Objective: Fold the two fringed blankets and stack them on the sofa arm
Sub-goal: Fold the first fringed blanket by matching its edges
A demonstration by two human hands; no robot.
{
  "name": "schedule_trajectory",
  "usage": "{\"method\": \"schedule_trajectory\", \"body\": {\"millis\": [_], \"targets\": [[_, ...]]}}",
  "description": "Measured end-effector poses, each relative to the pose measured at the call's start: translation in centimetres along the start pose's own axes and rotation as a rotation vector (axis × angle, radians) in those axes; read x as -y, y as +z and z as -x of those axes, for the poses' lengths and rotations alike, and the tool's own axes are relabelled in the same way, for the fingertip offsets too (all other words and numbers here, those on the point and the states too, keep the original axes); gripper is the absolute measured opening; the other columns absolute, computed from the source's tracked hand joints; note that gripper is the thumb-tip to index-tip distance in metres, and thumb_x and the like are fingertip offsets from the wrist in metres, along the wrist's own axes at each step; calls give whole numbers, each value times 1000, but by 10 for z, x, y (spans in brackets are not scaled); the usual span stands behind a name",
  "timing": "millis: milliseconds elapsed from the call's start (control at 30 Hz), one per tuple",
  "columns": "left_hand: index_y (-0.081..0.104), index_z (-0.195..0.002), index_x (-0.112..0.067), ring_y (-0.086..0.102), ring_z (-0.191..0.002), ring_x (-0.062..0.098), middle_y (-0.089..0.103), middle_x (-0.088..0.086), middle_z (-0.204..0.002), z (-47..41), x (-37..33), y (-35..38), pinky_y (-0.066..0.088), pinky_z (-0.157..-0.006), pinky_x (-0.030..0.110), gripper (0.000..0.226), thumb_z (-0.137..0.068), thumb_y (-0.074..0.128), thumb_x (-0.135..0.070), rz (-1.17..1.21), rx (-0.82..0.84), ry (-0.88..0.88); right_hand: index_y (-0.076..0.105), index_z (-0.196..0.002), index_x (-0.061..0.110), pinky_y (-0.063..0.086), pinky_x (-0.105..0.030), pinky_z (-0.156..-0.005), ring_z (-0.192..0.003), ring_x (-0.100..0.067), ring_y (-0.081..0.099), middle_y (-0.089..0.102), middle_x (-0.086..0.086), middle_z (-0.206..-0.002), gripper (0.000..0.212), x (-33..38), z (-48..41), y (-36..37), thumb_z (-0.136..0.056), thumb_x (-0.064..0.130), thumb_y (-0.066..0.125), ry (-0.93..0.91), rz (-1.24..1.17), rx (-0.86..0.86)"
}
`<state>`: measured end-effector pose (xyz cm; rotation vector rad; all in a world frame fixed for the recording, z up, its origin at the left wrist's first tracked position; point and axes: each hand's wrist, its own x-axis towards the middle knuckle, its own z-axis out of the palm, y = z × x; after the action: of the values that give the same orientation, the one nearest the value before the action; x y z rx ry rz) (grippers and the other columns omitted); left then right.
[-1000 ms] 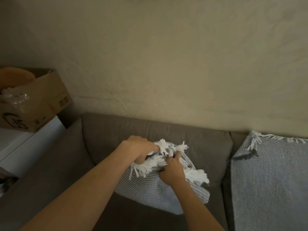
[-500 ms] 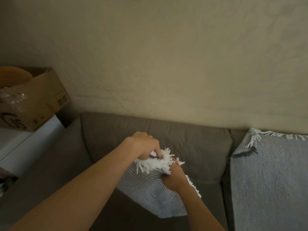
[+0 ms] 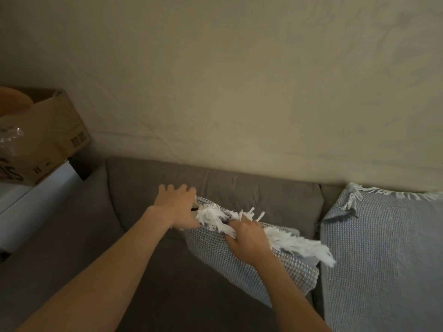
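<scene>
The left hand (image 3: 176, 207) has its fingers spread wide, and its thumb side touches the far corner of the small blanket (image 3: 242, 255). I cannot tell if it is pinching the cloth or only pressing on it. The right hand (image 3: 247, 238) is closed on the white fringe (image 3: 215, 218) and the top edge of that same blanket.

The small blanket hangs just under both hands, in front of the gray sofa (image 3: 239, 188). It looks like it is already folded more than once. The job now seems to be lining up the fringed edges. To do it well, both hands should hold the two top corners tight and level, so the edges match and the fringe does not bunch up. Then the blanket can be laid flat.

The big blanket (image 3: 383, 248) lies spread out well to the right of the right hand. It looks like it has not been folded yet.

Count: two blankets, two hands, one sofa. One cardboard box (image 3: 43, 137) sits far to the left of the left hand.
</scene>
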<state>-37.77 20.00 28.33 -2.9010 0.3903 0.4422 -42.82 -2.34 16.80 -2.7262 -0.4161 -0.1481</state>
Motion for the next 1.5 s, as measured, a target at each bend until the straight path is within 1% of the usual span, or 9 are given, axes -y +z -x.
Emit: {"method": "schedule_trajectory", "body": {"millis": [167,333,433,533,700,1000,1167,1400,1500], "targets": [[20,-162,-36,10,-163,19,27,-16,-170,1,-45,44,-2,-127,67,132,-54,82,-80,170,-92,324,72,-111,20,51,-41,-76,-81,-33,67,70,-9,-103,35,16,-6,-8,-89,42,56,-161,94,-61],[59,-126,-27,71,-103,13,74,-9,-105,-3,-63,41,43,-113,40,58,-77,78,-50,101,-366,358,71,-86,20,36,-26,-48,-47,-23,59,66,-3,-75,34,18,0,-13,-83,49,55,-214,204,-207],[65,-102,-22,74,-87,24,74,-1,-92,4,-65,20,50,-70,34,25,-83,77,-32,-33,-326,280,66,-88,20,35,-26,-44,-44,-20,54,61,-1,-72,36,16,9,-4,-88,56,66,-197,165,-250],[70,-94,-20,74,-88,28,74,2,-94,8,-66,8,54,-71,37,6,-91,68,-25,-118,-284,252,69,-100,23,39,-27,-48,-56,-18,60,63,1,-83,36,17,15,-3,-88,56,63,-150,-13,-245],[70,-94,-24,73,-94,31,72,2,-97,12,-53,-4,40,-69,36,10,-94,63,-17,-198,-282,225,72,-103,20,53,-35,-69,-86,-22,67,66,1,-104,36,8,19,3,-78,46,65,-50,-222,-26],[67,-90,-30,73,-97,26,73,-3,-98,23,-19,-16,41,-71,33,15,-89,69,-14,-133,-315,89,73,-104,28,31,-45,-95,-113,-25,45,56,8,-99,40,-25,21,6,-76,53,63,68,165,149],[67,-87,-30,73,-96,24,73,-6,-95,23,-18,-3,43,-72,34,18,-89,73,-13,-56,-302,20,63,-99,26,30,-48,-102,-114,-22,60,66,4,-108,43,-40,14,-27,-85,67,63,216,314,368],[72,-91,-26,73,-96,27,74,-4,-95,22,-36,-8,46,-72,34,16,-81,76,-14,-35,-295,113,23,-155,25,32,-55,-120,-138,-25,51,51,2,-150,124,-15,4,-23,-58,62,91,244,-9,248],[74,-96,-27,72,-98,25,75,-6,-96,23,-39,-10,50,-75,34,17,-82,79,-18,-12,-262,175,41,-141,25,39,-45,-114,-116,-25,63,65,3,-123,78,-4,2,-29,-75,31,82,113,-39,231]]}}
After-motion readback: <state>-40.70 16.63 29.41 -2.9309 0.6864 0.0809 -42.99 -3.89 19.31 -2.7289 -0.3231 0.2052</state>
